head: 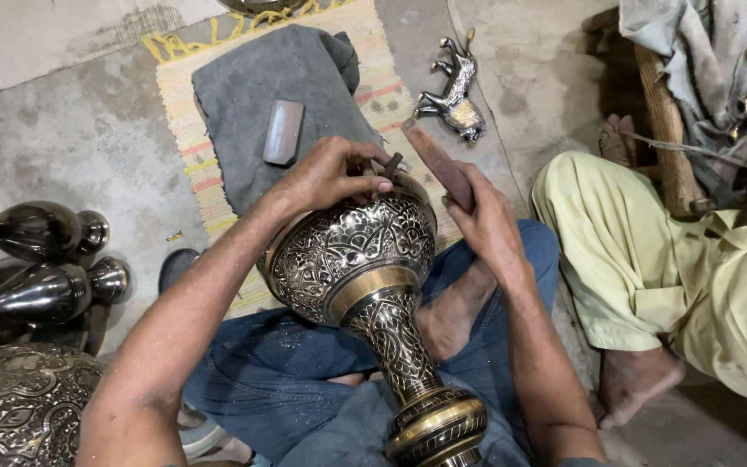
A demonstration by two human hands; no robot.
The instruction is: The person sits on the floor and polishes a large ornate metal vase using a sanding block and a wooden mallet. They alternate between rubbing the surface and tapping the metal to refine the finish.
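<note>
An engraved black-and-brass metal vase (356,259) lies tilted across my lap, its foot toward me and its round body pointing away. My left hand (330,173) rests on the top of the body and pinches a small dark chisel (391,163) against the metal. My right hand (486,220) grips a flat brown wooden mallet (438,164), held just right of the chisel's head.
A striped mat (373,60) carries a grey cloth (278,86) with a flat brown block (284,131). A metal animal figure (456,91) lies beyond. Dark vases (32,259) and an engraved bowl (19,402) stand at left. Another person in pale green clothes (676,268) sits at right.
</note>
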